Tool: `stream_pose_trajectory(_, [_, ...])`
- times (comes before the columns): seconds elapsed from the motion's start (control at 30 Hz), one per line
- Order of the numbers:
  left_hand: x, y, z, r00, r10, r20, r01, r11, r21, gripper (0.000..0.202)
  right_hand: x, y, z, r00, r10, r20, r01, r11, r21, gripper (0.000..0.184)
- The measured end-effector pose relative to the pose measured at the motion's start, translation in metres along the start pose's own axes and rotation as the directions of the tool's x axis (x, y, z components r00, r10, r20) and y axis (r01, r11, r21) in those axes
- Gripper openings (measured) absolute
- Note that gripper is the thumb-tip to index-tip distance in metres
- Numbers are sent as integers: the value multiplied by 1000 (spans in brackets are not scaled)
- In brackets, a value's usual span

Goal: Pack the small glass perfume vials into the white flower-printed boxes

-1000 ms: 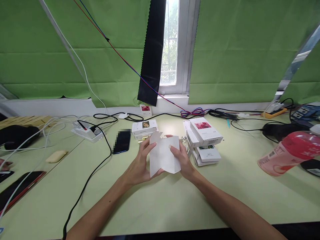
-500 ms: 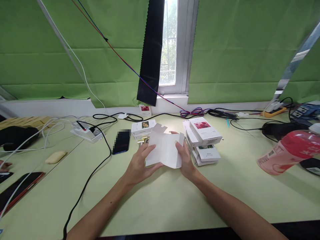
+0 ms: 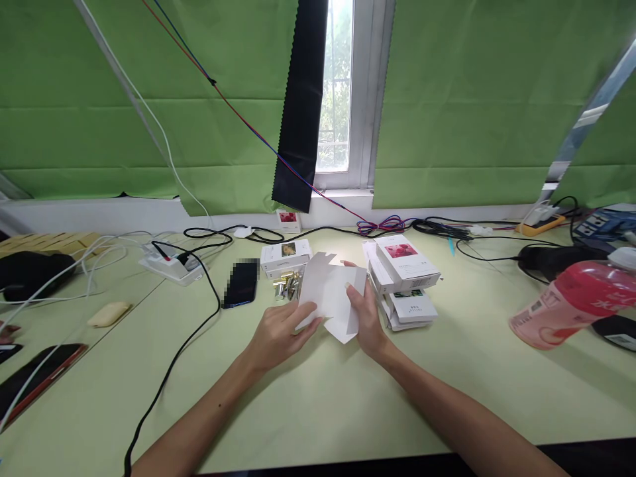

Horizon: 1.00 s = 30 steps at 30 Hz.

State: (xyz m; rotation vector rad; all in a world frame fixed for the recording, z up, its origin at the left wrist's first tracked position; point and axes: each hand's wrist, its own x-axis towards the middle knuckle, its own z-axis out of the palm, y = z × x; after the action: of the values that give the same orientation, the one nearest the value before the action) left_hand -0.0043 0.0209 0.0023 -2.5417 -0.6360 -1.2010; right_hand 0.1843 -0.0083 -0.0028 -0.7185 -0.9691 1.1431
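Note:
Between my hands is an unfolded white cardboard box, its plain side toward me and its flaps sticking out. My left hand pinches its lower left edge between thumb and fingers. On the right side, my right hand grips it with the thumb on the near face and the fingers behind, mostly hidden. Just beyond my left hand lie small gold and silver metal pieces, beside white boxes. To the right of my right hand is a stack of white boxes, the top one bearing a pink picture.
A black phone lies left of the metal pieces. A power strip with cables is farther left, and a black cable runs to the front edge. A pink bottle stands tilted-looking at right. Coiled wires lie along the wall.
My left hand has slid down to the cardboard's lower left edge. The cardboard has tilted and its lower flap now points downward. More of the metal pieces show.

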Motion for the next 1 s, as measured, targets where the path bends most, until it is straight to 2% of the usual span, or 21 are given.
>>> stream_pose_trajectory(0.27, [-3, 0, 1, 998, 55, 27, -56, 998, 36, 12, -3, 1, 0, 995, -98, 11, 98, 988, -117, 58])
stream_pose_trajectory(0.47, [-5, -1, 3, 999, 13, 38, -14, 1000, 6, 13, -3, -1, 0, 993, -120, -15, 117, 985, -129, 56])
stream_pose_trajectory(0.63, [-3, 5, 1, 983, -149, 106, 165, 974, -154, 19, -3, -1, 1, 989, -142, -35, 136, 982, -132, 57])
stream_pose_trajectory(0.77, [0, 10, -1, 939, -240, 248, 310, 902, -301, 22, -1, 0, 0, 986, -157, -54, 147, 977, -157, 58])
stream_pose_trajectory(1.0, [0, 10, 2, 859, -341, 383, 476, 808, -348, 20, 0, 2, 0, 984, -153, -87, 137, 976, -166, 56])
